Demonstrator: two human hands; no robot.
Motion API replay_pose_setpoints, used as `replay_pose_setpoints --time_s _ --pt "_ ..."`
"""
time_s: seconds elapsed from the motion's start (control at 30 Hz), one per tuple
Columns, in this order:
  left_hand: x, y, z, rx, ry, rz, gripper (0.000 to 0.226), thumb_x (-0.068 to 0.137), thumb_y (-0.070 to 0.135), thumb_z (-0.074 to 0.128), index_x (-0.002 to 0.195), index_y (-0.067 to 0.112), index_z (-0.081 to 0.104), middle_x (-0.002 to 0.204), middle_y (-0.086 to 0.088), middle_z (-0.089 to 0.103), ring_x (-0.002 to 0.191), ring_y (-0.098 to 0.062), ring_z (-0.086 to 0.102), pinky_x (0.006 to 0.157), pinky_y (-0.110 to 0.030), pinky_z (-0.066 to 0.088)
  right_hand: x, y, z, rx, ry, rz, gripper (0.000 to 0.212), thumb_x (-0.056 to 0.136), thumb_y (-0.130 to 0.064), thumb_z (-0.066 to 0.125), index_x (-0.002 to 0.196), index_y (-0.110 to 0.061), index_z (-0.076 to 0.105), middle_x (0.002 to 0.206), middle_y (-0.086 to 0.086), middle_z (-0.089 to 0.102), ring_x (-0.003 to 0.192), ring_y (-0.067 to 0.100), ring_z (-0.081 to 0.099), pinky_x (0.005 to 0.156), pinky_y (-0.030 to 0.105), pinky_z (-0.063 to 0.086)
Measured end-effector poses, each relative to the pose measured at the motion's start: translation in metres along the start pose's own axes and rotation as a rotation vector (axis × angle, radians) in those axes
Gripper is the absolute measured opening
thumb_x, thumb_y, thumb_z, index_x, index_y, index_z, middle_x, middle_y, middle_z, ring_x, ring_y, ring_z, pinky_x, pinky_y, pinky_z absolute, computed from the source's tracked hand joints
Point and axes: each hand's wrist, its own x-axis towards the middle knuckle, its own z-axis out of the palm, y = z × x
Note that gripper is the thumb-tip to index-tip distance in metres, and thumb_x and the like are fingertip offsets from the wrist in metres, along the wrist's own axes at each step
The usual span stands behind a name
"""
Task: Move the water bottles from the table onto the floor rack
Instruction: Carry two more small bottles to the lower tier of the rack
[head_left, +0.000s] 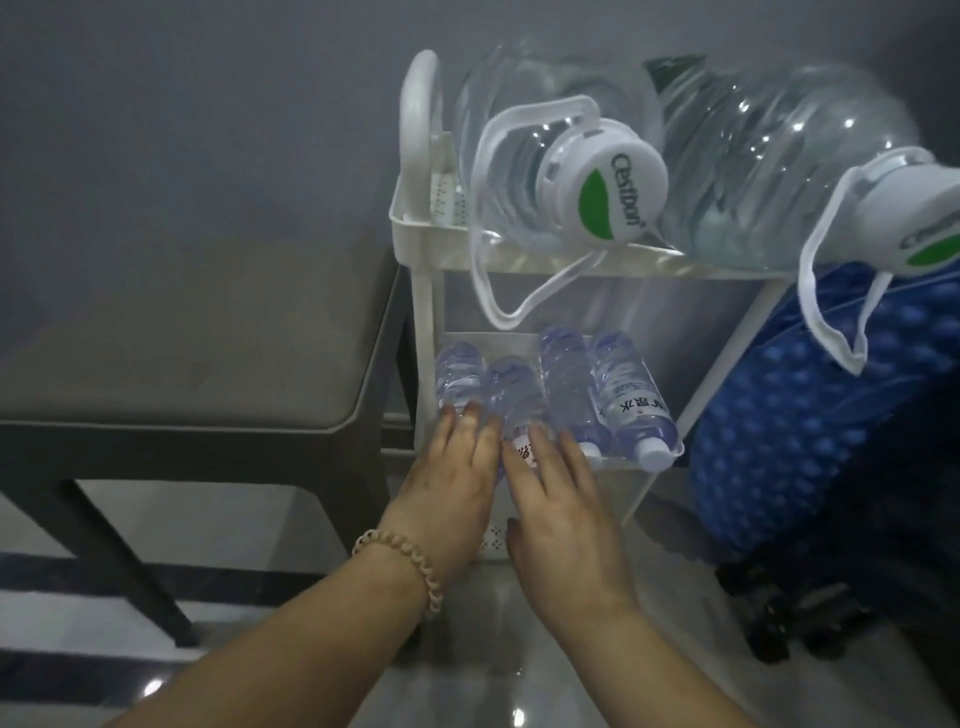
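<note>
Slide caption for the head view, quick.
Left hand and right hand touch small water bottles lying on the white rack under two Cestbon jugs.

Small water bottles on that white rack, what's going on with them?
A person is arranging small water bottles on the middle shelf of the white rack. Four lie on their sides there. The left hand and right hand rest on the left-side ones, fingers fairly straight. Two big jugs lie on top.

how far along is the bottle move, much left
Done: four small water bottles lie side by side on the rack, middle shelf. In hand: left hand and right hand rest with straight fingers on the leftmost ones. Left: no bottles show on the visible part of the table, so probably little.
</note>
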Motion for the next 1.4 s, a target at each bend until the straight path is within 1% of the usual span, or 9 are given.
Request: replay_pose_setpoints --time_s 0.13,0.23,0.37,0.47,0.63,0.77,0.93,1.07,1.4 --pt "0.003 -0.004 0.007 -0.027 -0.095 -0.098 0.065 0.076 0.011 0.067 0.134 -0.002 0.042 0.136 -0.020 0.047 0.130 -0.034 0.038 0.106 -0.035 0.023 -0.013 0.004 0.024 0.083 0.255 -0.016 0.059 0.069 0.002 0.075 0.125 -0.009 0.060 0.136 0.018 0.050 0.129 0.043 0.039 0.098 0.067 0.034" --pt "0.006 -0.011 0.012 0.039 -0.134 -0.077 0.061 0.076 0.023 0.068 0.131 0.004 0.049 0.131 -0.015 0.053 0.125 -0.031 0.046 0.101 -0.044 0.038 -0.004 -0.003 0.033 0.056 0.307 0.050 0.057 0.074 -0.002 0.073 0.127 -0.015 0.057 0.136 0.015 0.051 0.127 0.043 0.039 0.100 0.072 0.025" --pt "0.012 -0.019 0.016 0.124 -0.102 -0.086 0.054 0.079 0.034 0.066 0.127 0.013 0.054 0.130 -0.009 0.056 0.126 -0.025 0.046 0.093 -0.040 0.035 0.003 -0.009 0.042 -0.009 0.271 0.114 0.061 0.079 -0.007 0.059 0.138 -0.018 0.043 0.143 0.013 0.043 0.132 0.047 0.030 0.101 0.073 0.012" --pt "0.017 -0.019 0.022 0.132 -0.079 -0.133 0.053 0.091 0.043 0.047 0.139 0.021 0.040 0.143 -0.005 0.043 0.138 -0.023 0.028 0.097 -0.040 0.025 0.005 -0.007 0.050 -0.056 0.234 0.121 0.067 0.080 -0.009 0.053 0.143 -0.016 0.033 0.146 0.016 0.038 0.134 0.051 0.025 0.100 0.075 0.012" --pt "0.018 -0.014 0.034 0.260 -0.049 -0.300 0.059 0.095 0.041 0.032 0.148 0.021 0.015 0.154 -0.008 0.023 0.144 -0.025 0.006 0.104 -0.047 0.006 0.020 0.004 0.058 -0.113 0.186 0.075 0.088 0.076 -0.019 0.069 0.148 -0.018 0.019 0.151 0.015 0.030 0.138 0.047 0.016 0.106 0.069 0.003" --pt "0.018 -0.017 0.049 0.296 -0.116 -0.292 0.064 0.097 0.046 0.029 0.148 0.020 0.001 0.156 -0.011 0.015 0.144 -0.027 -0.003 0.108 -0.056 -0.004 0.027 0.012 0.062 -0.180 0.041 0.066 0.102 0.069 -0.033 0.074 0.150 -0.016 0.014 0.157 0.014 0.007 0.141 0.045 -0.003 0.108 0.068 0.002" --pt "0.023 -0.015 0.056 0.309 -0.155 -0.332 0.070 0.091 0.055 0.016 0.148 0.016 0.002 0.154 -0.010 0.021 0.143 -0.025 0.001 0.105 -0.057 -0.011 0.026 0.017 0.069 -0.220 -0.024 0.101 0.109 0.070 -0.046 0.073 0.150 -0.022 0.003 0.156 0.017 -0.005 0.141 0.042 -0.007 0.109 0.061 -0.007" --pt "0.021 -0.015 0.054 0.256 -0.127 -0.333 0.072 0.092 0.053 0.029 0.147 0.014 0.006 0.154 -0.009 0.024 0.144 -0.024 0.005 0.106 -0.055 -0.009 0.027 0.014 0.070 -0.227 -0.032 0.116 0.108 0.074 -0.045 0.070 0.150 -0.021 -0.002 0.156 0.018 -0.010 0.140 0.041 -0.014 0.110 0.061 -0.010" --pt "0.014 -0.010 0.053 0.255 -0.117 -0.327 0.082 0.092 0.042 0.040 0.145 0.008 -0.013 0.156 -0.014 -0.009 0.138 -0.024 -0.024 0.106 -0.049 -0.019 0.027 0.017 0.053 -0.141 0.097 0.095 0.103 0.064 -0.045 0.077 0.147 -0.012 0.025 0.154 0.021 0.016 0.141 0.043 0.004 0.109 0.061 -0.001"
